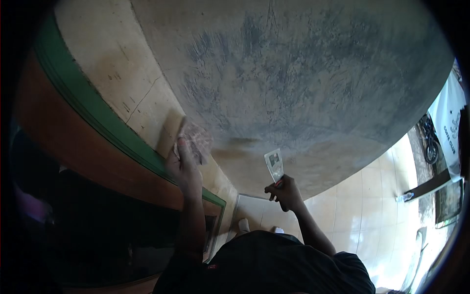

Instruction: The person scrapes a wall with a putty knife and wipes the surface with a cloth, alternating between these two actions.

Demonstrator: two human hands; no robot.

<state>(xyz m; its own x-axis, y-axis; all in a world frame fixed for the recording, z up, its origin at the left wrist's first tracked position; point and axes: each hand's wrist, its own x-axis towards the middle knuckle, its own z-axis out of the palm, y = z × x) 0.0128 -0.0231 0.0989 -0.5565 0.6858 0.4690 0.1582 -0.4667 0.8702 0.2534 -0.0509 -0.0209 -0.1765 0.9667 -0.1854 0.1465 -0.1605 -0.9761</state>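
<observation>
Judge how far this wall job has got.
Done, seemingly: a broad grey patch covers most of the wall. In hand: the left hand presses a pinkish pad at its edge; the right hand holds a scraper. Left: the beige strip beside the green frame looks untouched.

A broad wall fills the view, its middle scraped to mottled grey and its left part beige and cracked. A green band runs below it, over a brown strip. Pale floor tiles gleam in daylight from the right, where a white banner hangs beside a parked motorcycle.
</observation>
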